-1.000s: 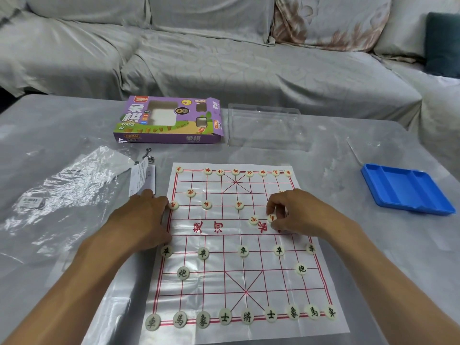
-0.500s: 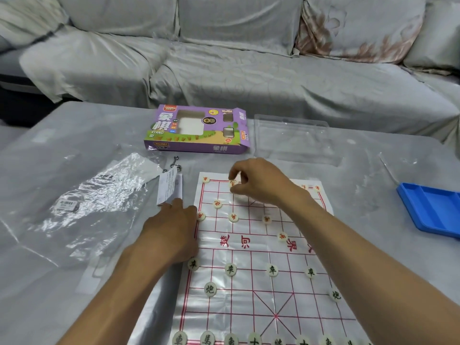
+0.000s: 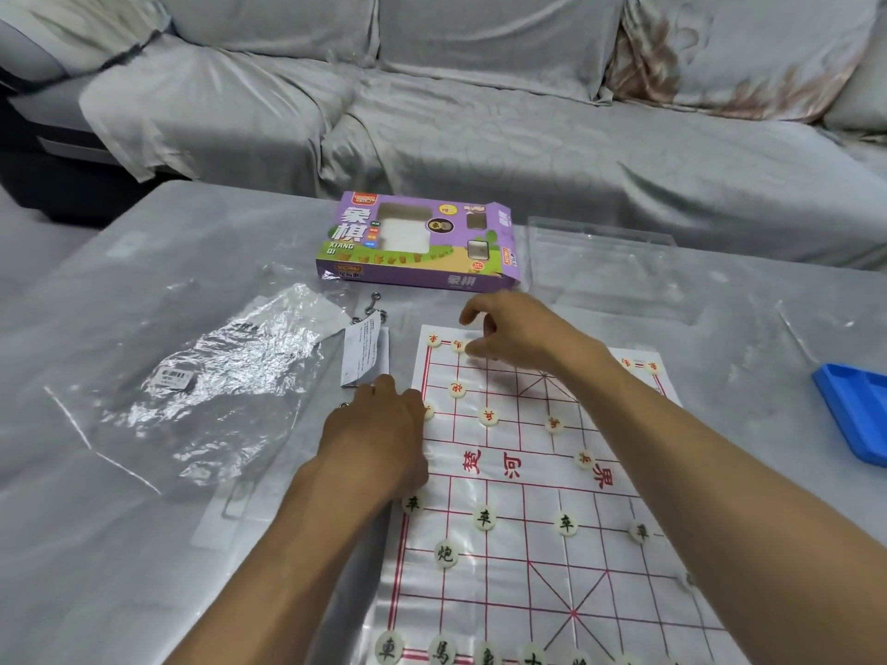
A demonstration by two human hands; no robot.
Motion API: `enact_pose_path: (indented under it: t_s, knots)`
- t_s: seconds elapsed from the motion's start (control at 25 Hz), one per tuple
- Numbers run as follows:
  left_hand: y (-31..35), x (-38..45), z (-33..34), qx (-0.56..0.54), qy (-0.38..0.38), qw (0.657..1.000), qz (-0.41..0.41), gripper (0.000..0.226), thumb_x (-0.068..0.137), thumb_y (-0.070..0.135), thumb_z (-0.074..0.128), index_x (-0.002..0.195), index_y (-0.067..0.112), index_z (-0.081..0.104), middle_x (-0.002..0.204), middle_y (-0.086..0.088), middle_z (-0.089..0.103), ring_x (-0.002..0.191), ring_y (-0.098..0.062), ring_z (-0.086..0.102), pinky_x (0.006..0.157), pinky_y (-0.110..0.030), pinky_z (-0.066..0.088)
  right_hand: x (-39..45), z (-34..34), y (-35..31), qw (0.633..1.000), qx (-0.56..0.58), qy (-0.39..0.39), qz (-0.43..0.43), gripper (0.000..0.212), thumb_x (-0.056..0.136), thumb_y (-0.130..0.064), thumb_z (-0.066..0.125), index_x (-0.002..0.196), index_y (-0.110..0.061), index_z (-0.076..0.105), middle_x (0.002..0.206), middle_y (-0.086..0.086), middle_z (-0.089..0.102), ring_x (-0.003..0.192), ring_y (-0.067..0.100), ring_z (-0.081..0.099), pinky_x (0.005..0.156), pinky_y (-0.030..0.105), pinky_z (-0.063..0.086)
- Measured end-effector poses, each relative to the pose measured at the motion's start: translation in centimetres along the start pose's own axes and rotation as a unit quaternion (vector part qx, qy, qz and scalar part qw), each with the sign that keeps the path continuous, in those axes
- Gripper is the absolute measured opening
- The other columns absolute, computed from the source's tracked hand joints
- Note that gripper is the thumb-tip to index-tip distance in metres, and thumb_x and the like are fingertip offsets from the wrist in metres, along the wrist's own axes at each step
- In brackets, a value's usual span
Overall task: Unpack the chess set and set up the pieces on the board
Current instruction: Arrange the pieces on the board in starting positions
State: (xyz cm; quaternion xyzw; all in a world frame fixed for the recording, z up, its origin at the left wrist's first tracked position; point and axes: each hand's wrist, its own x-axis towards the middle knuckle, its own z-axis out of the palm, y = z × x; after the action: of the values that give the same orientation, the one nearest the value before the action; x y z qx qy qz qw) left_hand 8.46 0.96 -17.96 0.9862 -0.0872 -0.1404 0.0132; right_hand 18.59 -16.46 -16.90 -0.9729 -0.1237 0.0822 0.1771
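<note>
We keep the board [image 3: 528,477] spread flat beside the purple box [image 3: 417,247], pressing our left hand [image 3: 379,439], fingers loosely flat, on its near-left edge to stop sliding, while our right hand [image 3: 513,331] curls over the far-row pieces [image 3: 458,346]; any grip is hidden.

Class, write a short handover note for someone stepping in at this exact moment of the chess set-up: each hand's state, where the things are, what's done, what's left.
Left hand: lies flat on the board's left edge, pinning the board.
Right hand: over the far left corner, fingers curled at the red back row; whether it holds a piece is hidden.
Box and clear tray lie beyond the board.
Done: black pieces look placed; most red ones too.
Left: one red piece sits off its point near the river; straighten the red back row.
</note>
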Motion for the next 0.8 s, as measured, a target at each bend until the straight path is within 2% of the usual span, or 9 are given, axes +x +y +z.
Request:
enact_pose_path:
  t_s: [0.12,0.24,0.36,0.52,0.64,0.8]
  knots:
    - [0.0,0.0,0.0,-0.002,0.001,1.0,0.002,0.048,0.087,0.026,0.053,0.132,0.02,0.039,0.127,-0.004,0.038,0.121,-0.023,0.04,0.078,-0.032,0.037,-5.5,-2.6,1.9,0.995,0.066,0.064,0.04,0.021,0.086,-0.028,0.07,0.107,-0.027,0.064,0.081,-0.006,0.061,0.074,0.009,0.057,0.063,0.021,0.043]
    - [0.0,0.0,-0.1,-0.008,-0.008,1.0,0.003,0.048,0.086,0.028,0.054,0.132,0.021,0.039,0.126,-0.004,0.039,0.12,-0.022,0.041,0.078,-0.032,0.04,-13.1,-3.1,4.3,0.988,0.07,0.09,0.105,0.011,0.087,-0.03,0.068,0.098,-0.029,0.067,0.074,-0.007,0.064,0.072,0.008,0.059,0.061,0.022,0.041]
    - [-0.3,0.1,0.0,-0.012,-0.026,1.0,0.006,0.049,0.084,0.031,0.059,0.129,0.022,0.042,0.122,-0.002,0.039,0.117,-0.022,0.043,0.078,-0.032,0.044,-17.3,-1.6,5.2,0.988,0.058,0.034,0.141,0.013,0.086,-0.036,0.068,0.098,-0.031,0.066,0.075,-0.01,0.064,0.072,0.006,0.058,0.062,0.022,0.04]
    - [-0.5,0.1,-0.1,-0.014,-0.032,0.999,0.012,0.045,0.08,0.033,0.064,0.119,0.023,0.045,0.109,0.002,0.037,0.104,-0.018,0.043,0.076,-0.032,0.046,-16.5,-0.6,5.4,0.991,-0.006,-0.022,0.13,0.024,0.083,-0.039,0.068,0.104,-0.037,0.058,0.084,-0.012,0.062,0.078,0.007,0.056,0.063,0.024,0.04]
    - [-0.5,0.1,-0.1,-0.019,-0.029,0.999,0.014,0.04,0.078,0.033,0.065,0.111,0.023,0.046,0.107,0.003,0.039,0.097,-0.015,0.041,0.072,-0.03,0.043,-15.6,-0.1,5.6,0.993,-0.012,-0.039,0.112,0.022,0.08,-0.035,0.067,0.1,-0.038,0.057,0.086,-0.013,0.062,0.08,0.008,0.057,0.058,0.021,0.037]
    - [-0.5,0.2,-0.1,-0.023,-0.028,0.999,0.015,0.044,0.077,0.035,0.066,0.114,0.025,0.046,0.108,0.004,0.039,0.099,-0.015,0.041,0.071,-0.029,0.041,-15.4,0.5,5.6,0.993,-0.042,-0.04,0.107,0.014,0.083,-0.039,0.065,0.091,-0.034,0.055,0.082,-0.013,0.058,0.079,0.01,0.055,0.055,0.019,0.032]
